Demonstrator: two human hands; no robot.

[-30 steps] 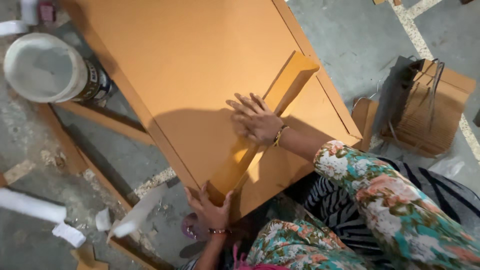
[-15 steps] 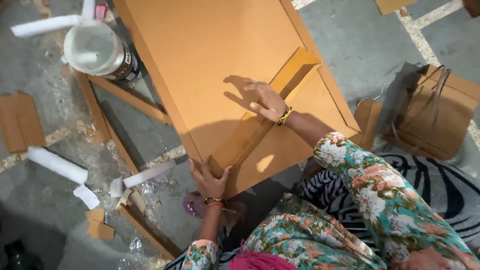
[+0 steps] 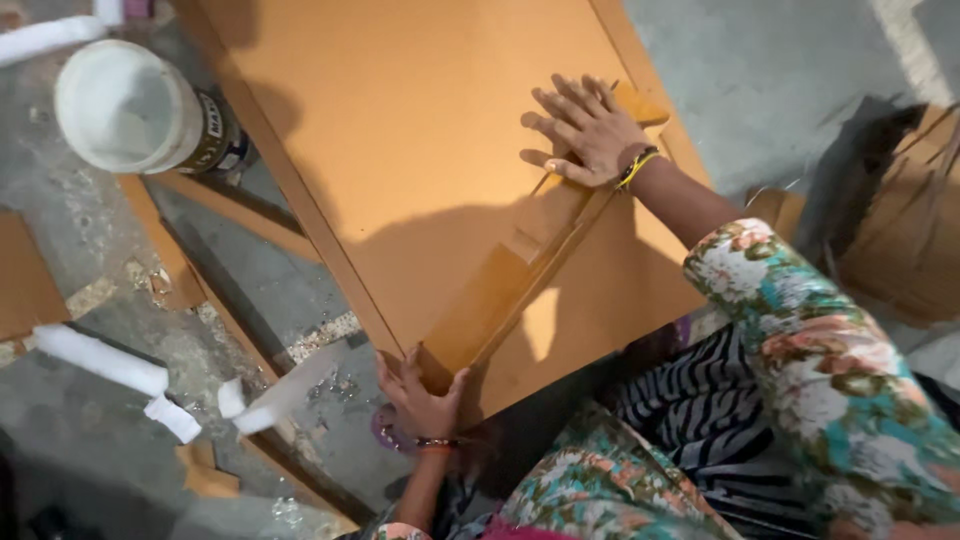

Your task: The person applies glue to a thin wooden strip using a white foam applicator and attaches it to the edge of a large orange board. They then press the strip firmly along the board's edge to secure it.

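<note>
Left hand: my left hand [image 3: 420, 398] clamps the near end of the cardboard strip [image 3: 520, 270], thumb and fingers closed on it at the board's 6 o'clock edge.
Right hand: my right hand [image 3: 585, 128] lies flat on the strip's far end, fingers spread, pressing rather than gripping, toward 1 o'clock.
Strip: one long brown strip, running slantwise across the big cardboard sheet [image 3: 420, 150] from 7 o'clock up to 1 o'clock, resting on it.
Change: a second ago my right palm sat near the strip's middle; now it has slid out to the far end, and the strip lies flatter and lower against the sheet.
Meaning: I judge the strip is being seated along its whole length, with both ends now held down.
Count, hands: two, both mine.
Count, sheets: one large sheet under the strip.
Count, containers: one white plastic tub [image 3: 130, 108] on its side at 10 o'clock, apart from the sheet's edge.
Count, white foam pieces: about four on the floor [image 3: 790, 70], one long piece [image 3: 100, 358] at 8 o'clock.
Count, offcuts: several brown scraps at 9 o'clock; too cluttered to number.
</note>
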